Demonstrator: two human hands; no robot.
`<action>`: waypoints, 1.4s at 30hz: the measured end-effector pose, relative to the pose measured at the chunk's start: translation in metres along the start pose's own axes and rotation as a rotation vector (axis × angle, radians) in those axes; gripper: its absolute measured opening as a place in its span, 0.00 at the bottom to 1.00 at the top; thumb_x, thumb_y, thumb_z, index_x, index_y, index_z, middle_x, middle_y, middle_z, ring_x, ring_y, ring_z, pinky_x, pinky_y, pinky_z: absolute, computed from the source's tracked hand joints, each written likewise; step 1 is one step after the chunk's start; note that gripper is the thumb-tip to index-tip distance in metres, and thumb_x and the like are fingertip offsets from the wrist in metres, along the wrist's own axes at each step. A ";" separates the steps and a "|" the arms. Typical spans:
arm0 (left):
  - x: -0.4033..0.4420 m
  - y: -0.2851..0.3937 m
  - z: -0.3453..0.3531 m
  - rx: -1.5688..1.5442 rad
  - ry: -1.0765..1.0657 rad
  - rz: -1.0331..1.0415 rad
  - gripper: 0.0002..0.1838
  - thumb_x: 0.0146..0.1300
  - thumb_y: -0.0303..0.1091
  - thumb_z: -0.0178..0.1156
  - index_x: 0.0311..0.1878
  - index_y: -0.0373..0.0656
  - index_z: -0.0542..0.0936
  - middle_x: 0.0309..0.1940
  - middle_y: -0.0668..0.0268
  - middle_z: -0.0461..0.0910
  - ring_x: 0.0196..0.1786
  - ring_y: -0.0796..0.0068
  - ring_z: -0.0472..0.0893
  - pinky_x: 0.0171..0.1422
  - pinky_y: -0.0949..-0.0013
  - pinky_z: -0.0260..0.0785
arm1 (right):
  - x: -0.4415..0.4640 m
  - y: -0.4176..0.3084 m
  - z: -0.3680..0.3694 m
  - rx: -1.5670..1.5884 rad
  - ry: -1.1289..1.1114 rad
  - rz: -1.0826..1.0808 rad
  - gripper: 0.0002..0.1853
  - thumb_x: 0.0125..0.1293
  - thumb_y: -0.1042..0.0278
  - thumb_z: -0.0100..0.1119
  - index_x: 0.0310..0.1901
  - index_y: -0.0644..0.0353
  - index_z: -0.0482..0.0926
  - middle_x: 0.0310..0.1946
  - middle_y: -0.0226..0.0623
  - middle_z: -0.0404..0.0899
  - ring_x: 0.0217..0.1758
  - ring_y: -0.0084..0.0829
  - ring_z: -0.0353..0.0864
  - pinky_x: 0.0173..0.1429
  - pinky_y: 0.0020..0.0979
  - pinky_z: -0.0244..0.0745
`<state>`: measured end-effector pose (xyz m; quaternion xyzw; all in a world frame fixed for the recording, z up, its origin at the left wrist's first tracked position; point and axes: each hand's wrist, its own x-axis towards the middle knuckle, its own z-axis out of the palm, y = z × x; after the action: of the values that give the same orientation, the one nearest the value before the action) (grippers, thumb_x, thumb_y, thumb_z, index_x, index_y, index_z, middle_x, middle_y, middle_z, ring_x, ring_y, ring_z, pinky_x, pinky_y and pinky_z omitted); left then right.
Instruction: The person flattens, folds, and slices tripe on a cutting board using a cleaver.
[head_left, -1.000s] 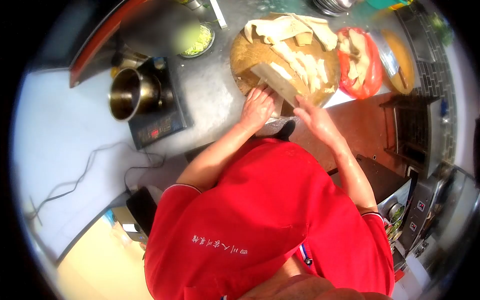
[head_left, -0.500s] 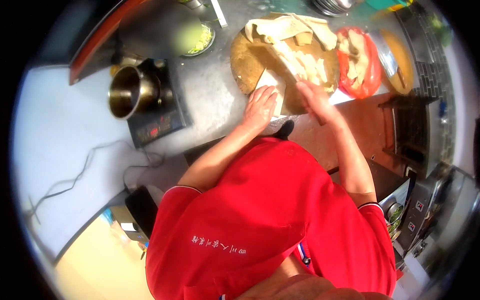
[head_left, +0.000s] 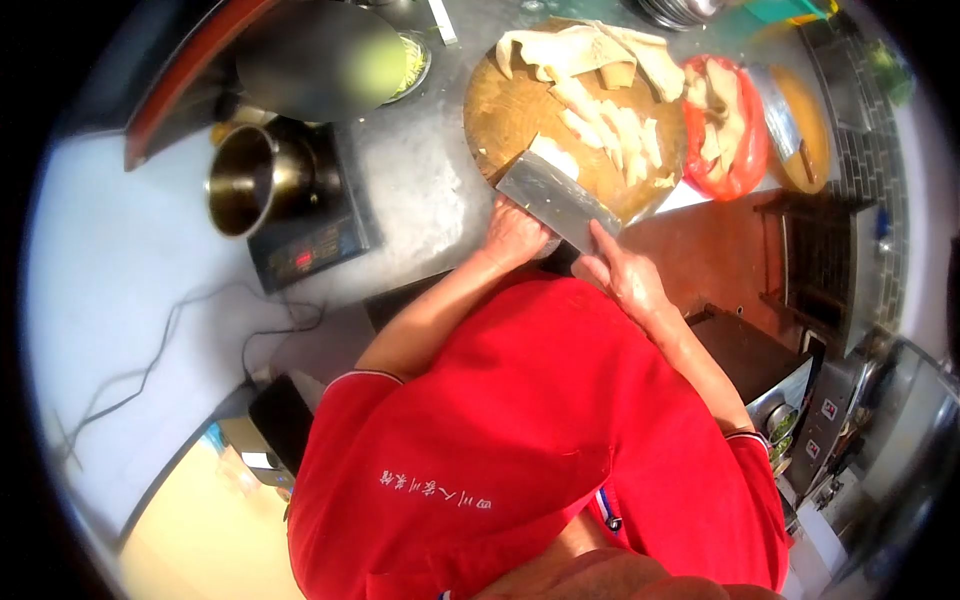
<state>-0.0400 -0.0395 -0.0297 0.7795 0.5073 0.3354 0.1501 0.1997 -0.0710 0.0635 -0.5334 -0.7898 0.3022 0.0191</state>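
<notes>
A wide cleaver point(head_left: 560, 202) is in my right hand point(head_left: 635, 280), which is closed round its handle with a finger along the blade. Its blade slants over the front left of the round wooden chopping board point(head_left: 500, 110). Close to the blade's lower edge is my left hand point(head_left: 515, 235); its fingers are mostly hidden by the blade. A pale piece of food point(head_left: 553, 155) shows just beyond the cleaver. Cut pale strips point(head_left: 625, 140) lie on the middle of the board, and larger floppy cream-coloured sheets point(head_left: 570, 48) of the same food lie at its far side.
Right of the board are a red plastic bag point(head_left: 735, 170) with more pale pieces and a second knife point(head_left: 785, 115) on an orange-brown board point(head_left: 815, 150). To the left, a metal pot point(head_left: 240, 185) stands by an electric cooker point(head_left: 310, 250). Beyond it is a bowl of shredded greens point(head_left: 412, 65).
The cleaver has swung from among the strips to the board's front left, its flat side now showing. My right hand has come down and nearer; my left hand has drawn slightly back.
</notes>
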 end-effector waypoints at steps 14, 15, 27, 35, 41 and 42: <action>-0.001 -0.005 0.002 0.105 0.050 0.037 0.21 0.58 0.38 0.70 0.54 0.42 0.86 0.55 0.61 0.86 0.63 0.57 0.82 0.74 0.48 0.67 | 0.084 -0.007 0.004 0.114 -0.020 -0.048 0.41 0.79 0.37 0.55 0.82 0.57 0.61 0.43 0.64 0.87 0.47 0.65 0.86 0.52 0.55 0.81; 0.000 -0.005 0.004 0.093 0.065 0.035 0.20 0.59 0.38 0.70 0.54 0.41 0.86 0.53 0.60 0.86 0.62 0.57 0.82 0.74 0.47 0.67 | 0.089 -0.006 0.005 0.122 -0.022 -0.058 0.41 0.79 0.38 0.55 0.82 0.57 0.61 0.43 0.64 0.87 0.48 0.65 0.86 0.53 0.55 0.81; 0.001 0.000 0.000 0.141 0.081 0.081 0.19 0.61 0.33 0.66 0.56 0.41 0.86 0.58 0.58 0.84 0.67 0.55 0.79 0.79 0.47 0.65 | 0.007 0.007 -0.026 0.209 -0.039 0.146 0.36 0.79 0.43 0.60 0.77 0.61 0.70 0.52 0.64 0.86 0.56 0.65 0.85 0.59 0.51 0.81; 0.007 0.001 -0.005 0.114 0.087 0.099 0.16 0.64 0.34 0.64 0.54 0.42 0.86 0.62 0.60 0.85 0.73 0.57 0.78 0.81 0.50 0.64 | 0.094 -0.013 -0.042 0.586 0.009 0.148 0.31 0.82 0.45 0.57 0.72 0.64 0.76 0.30 0.45 0.84 0.27 0.40 0.82 0.33 0.36 0.76; 0.003 -0.007 -0.001 0.049 0.137 0.114 0.17 0.64 0.32 0.65 0.55 0.44 0.87 0.64 0.62 0.84 0.72 0.58 0.78 0.79 0.49 0.66 | 0.062 0.002 -0.069 1.014 0.062 0.575 0.26 0.84 0.43 0.52 0.63 0.60 0.81 0.19 0.26 0.68 0.15 0.20 0.64 0.20 0.27 0.60; 0.002 -0.007 0.001 0.039 0.149 0.113 0.17 0.64 0.32 0.65 0.55 0.44 0.87 0.64 0.62 0.84 0.72 0.58 0.78 0.79 0.49 0.66 | 0.050 -0.001 -0.065 0.963 0.101 0.568 0.26 0.84 0.44 0.51 0.63 0.59 0.81 0.19 0.26 0.67 0.15 0.20 0.63 0.20 0.27 0.60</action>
<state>-0.0438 -0.0343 -0.0338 0.7827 0.4786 0.3903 0.0775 0.2008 0.0012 0.1027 -0.6701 -0.3858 0.5961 0.2163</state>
